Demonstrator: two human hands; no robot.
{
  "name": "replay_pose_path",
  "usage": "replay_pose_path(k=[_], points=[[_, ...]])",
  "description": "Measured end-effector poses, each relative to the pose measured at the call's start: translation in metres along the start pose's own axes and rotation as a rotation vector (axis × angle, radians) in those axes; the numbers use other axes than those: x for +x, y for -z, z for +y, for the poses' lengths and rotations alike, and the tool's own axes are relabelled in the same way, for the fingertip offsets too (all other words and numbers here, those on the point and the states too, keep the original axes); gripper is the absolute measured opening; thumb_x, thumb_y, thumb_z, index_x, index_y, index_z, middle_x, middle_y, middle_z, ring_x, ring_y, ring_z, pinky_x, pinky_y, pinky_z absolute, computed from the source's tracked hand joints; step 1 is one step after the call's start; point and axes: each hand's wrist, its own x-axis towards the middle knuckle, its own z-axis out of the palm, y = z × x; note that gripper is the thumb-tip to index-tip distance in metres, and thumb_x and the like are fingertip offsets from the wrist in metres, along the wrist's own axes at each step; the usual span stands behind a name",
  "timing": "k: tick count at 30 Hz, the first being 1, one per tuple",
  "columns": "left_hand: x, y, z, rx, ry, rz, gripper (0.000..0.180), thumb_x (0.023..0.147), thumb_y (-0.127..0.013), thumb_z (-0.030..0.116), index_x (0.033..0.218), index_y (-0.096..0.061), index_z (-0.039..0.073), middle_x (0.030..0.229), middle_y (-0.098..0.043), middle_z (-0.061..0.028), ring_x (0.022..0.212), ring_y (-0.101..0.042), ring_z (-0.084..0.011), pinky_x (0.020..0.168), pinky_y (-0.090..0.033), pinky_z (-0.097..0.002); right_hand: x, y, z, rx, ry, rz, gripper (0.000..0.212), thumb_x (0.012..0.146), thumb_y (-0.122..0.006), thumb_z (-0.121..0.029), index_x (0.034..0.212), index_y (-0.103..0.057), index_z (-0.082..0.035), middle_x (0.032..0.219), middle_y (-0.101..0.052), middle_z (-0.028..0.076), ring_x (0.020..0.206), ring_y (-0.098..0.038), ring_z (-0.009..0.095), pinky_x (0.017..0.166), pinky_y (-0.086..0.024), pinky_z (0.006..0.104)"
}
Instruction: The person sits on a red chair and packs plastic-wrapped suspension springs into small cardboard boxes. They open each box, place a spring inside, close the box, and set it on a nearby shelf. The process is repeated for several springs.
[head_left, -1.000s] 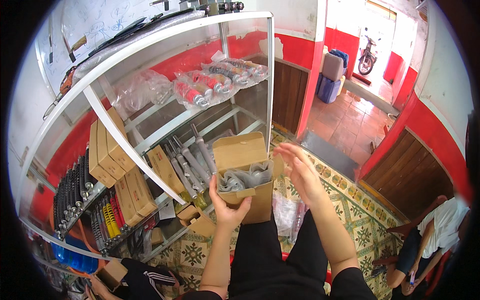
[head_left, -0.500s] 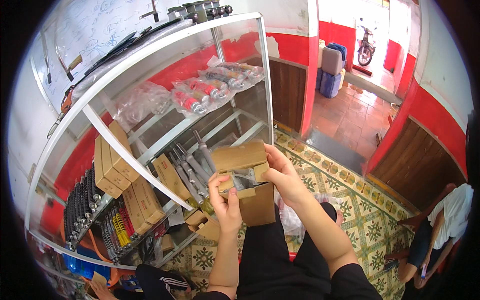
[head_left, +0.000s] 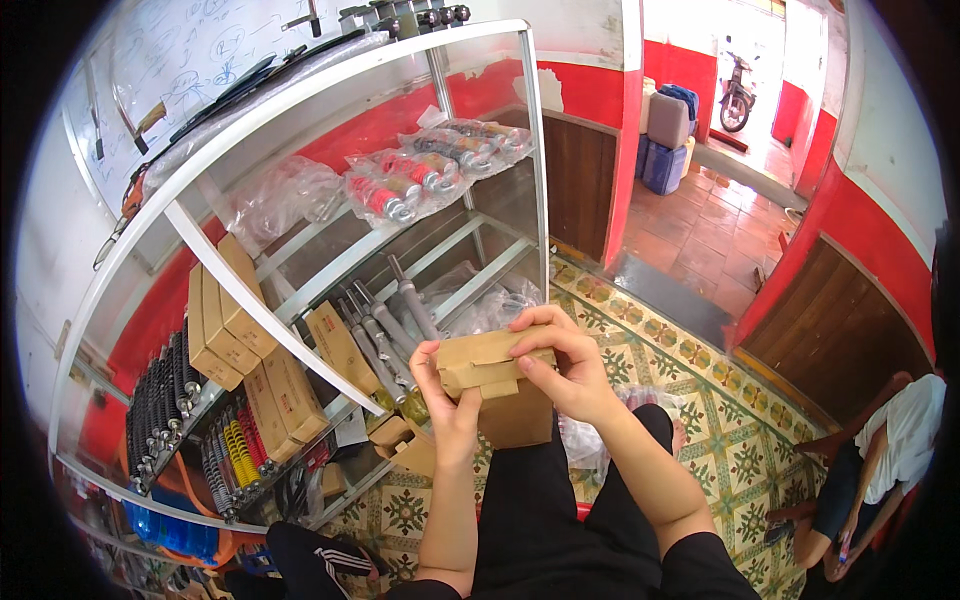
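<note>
Centrally, just below the middle of the frame, two bare hands hold a small brown cardboard box (head_left: 505, 385) above the person's lap. Left hand (head_left: 448, 405) grips the box's left side from below, fingers curled, thumb up against the top flaps. Right hand (head_left: 565, 365) curls over the top right, fingers pressing the folded flaps down, thumb on the front face. Both hands are closed around the box. Across the left half of the frame stands a glass display cabinet (head_left: 300, 200) with white frame, holding bagged shock absorbers (head_left: 420, 180) on the upper shelf, metal fork tubes (head_left: 390, 325) lower down, and stacked brown boxes (head_left: 235, 330) at left. Patterned floor tiles (head_left: 720, 400) spread at right
</note>
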Motion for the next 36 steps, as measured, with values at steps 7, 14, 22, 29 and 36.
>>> replay_pose_path(k=[7, 14, 22, 29, 36], points=[[-0.003, -0.002, -0.001, 0.019, -0.064, 0.047, 0.061, 0.087, -0.061, 0.023, 0.137, -0.032, 0.004, 0.127, -0.043, -0.0117, 0.118, -0.043, -0.0209, 0.104, -0.031, -0.0354, 0.0, -0.003, -0.002, -0.085, 0.05, 0.053, 0.013, 0.084, -0.067, -0.006, 0.096, -0.07, -0.004, 0.112, -0.058, 0.011, 0.107, -0.055, 0.023, 0.094, -0.043, 0.0345], [-0.005, -0.011, 0.014, 0.012, 0.0, 0.096, 0.06, 0.084, -0.053, 0.019, 0.138, -0.033, 0.004, 0.13, -0.045, -0.0143, 0.121, -0.043, -0.0227, 0.106, -0.03, -0.0368, 0.001, -0.006, -0.004, -0.144, 0.097, 0.066, 0.015, 0.081, -0.069, -0.003, 0.095, -0.072, -0.005, 0.109, -0.061, 0.011, 0.103, -0.06, 0.025, 0.089, -0.047, 0.0347], [-0.001, -0.012, 0.031, -0.075, 0.118, 0.044, 0.069, 0.073, -0.054, 0.019, 0.139, -0.035, 0.005, 0.131, -0.051, -0.0196, 0.123, -0.047, -0.0283, 0.109, -0.03, -0.0393, 0.0, -0.001, -0.008, -0.155, 0.07, 0.01, 0.014, 0.08, -0.065, -0.001, 0.092, -0.072, -0.005, 0.114, -0.058, 0.013, 0.107, -0.057, 0.025, 0.09, -0.046, 0.0355], [-0.002, -0.01, 0.028, -0.119, 0.129, 0.015, 0.062, 0.083, -0.053, 0.025, 0.139, -0.035, 0.006, 0.129, -0.051, -0.0175, 0.121, -0.049, -0.0257, 0.107, -0.032, -0.0375, -0.003, 0.006, -0.015, -0.223, 0.076, -0.048, 0.015, 0.078, -0.068, -0.002, 0.092, -0.071, -0.005, 0.114, -0.057, 0.015, 0.102, -0.06, 0.025, 0.085, -0.048, 0.0347], [0.0, -0.017, 0.031, -0.038, 0.175, 0.036, 0.053, 0.086, -0.051, 0.022, 0.136, -0.041, 0.005, 0.13, -0.046, -0.0114, 0.119, -0.046, -0.0207, 0.104, -0.032, -0.0344, -0.006, 0.0, -0.026, -0.348, 0.137, 0.016, 0.019, 0.072, -0.074, -0.007, 0.09, -0.067, -0.004, 0.114, -0.054, 0.015, 0.101, -0.06, 0.027, 0.087, -0.047, 0.036]])
